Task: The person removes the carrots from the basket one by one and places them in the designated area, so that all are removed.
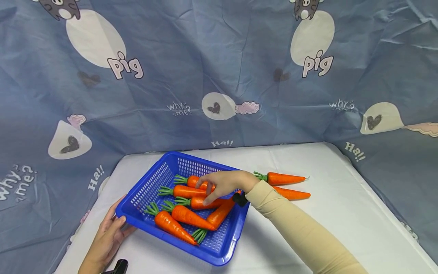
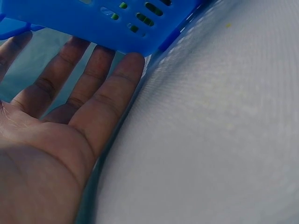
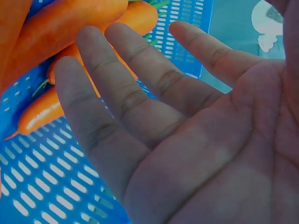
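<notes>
A blue plastic basket point(image 1: 181, 247) with slotted walls stands on the table, turned at an angle, with several orange carrots point(image 1: 172, 227) inside. Their short green stems mostly point left. At its near left corner, my left hand point(image 1: 111, 236) holds the rim, the thumb against the front and the fingers along the side. The left wrist view shows the fingers of this hand point(image 2: 60, 126) touching the basket's lower edge. Over the carrots hovers my right hand point(image 1: 222, 182), fingers spread and loosely bent. Its palm point(image 3: 201, 154) holds nothing in the right wrist view.
To the right of the basket lie two more carrots, an upper carrot point(image 1: 285, 178) and a lower carrot point(image 1: 294, 194) partly hidden by my right forearm. A white cloth point(image 1: 342, 213) covers the table. Blue printed fabric point(image 1: 219, 68) hangs behind and at both sides.
</notes>
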A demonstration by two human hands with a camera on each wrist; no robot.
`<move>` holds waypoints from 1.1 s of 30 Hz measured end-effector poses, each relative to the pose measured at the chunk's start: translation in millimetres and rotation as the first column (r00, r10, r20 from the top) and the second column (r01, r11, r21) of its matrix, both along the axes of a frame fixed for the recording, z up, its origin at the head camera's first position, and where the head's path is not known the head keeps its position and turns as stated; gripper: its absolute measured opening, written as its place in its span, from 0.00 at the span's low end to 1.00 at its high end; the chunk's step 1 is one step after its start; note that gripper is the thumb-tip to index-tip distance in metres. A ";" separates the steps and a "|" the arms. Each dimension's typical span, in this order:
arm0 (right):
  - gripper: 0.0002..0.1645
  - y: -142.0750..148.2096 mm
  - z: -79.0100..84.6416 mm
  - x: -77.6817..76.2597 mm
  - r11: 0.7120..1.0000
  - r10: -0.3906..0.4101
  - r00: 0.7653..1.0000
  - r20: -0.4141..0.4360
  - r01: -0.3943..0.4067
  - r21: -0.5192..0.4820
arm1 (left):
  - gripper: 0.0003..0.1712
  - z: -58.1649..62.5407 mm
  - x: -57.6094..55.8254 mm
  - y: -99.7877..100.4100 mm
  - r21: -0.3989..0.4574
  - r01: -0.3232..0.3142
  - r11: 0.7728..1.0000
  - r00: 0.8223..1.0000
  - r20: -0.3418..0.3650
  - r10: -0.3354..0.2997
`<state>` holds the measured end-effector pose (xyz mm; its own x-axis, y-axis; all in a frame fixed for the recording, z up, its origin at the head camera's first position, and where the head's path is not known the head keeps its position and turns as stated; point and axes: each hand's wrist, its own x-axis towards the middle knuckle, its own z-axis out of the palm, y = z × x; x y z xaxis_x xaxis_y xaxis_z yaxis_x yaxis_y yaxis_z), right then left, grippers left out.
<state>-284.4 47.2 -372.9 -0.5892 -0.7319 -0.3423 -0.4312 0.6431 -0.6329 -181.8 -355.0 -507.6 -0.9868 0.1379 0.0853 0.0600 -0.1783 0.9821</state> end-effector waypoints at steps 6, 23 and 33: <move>0.39 -5.5 -6.5 1.0 1.000 0.018 1.000 0.000 -0.018 0.010 | 0.33 -0.4 -1.2 0.2 0.010 0.003 1.000 1.000 -0.006 -0.003; 0.38 -26.0 -12.9 13.2 0.999 0.031 0.997 0.066 -0.032 0.024 | 0.33 -2.6 1.7 -2.7 0.015 0.040 0.999 0.999 -0.030 -0.039; 0.39 -34.6 -14.6 18.3 0.997 0.070 0.997 0.039 -0.071 0.030 | 0.33 -1.1 -0.5 -1.5 0.017 0.032 0.999 0.999 -0.013 -0.031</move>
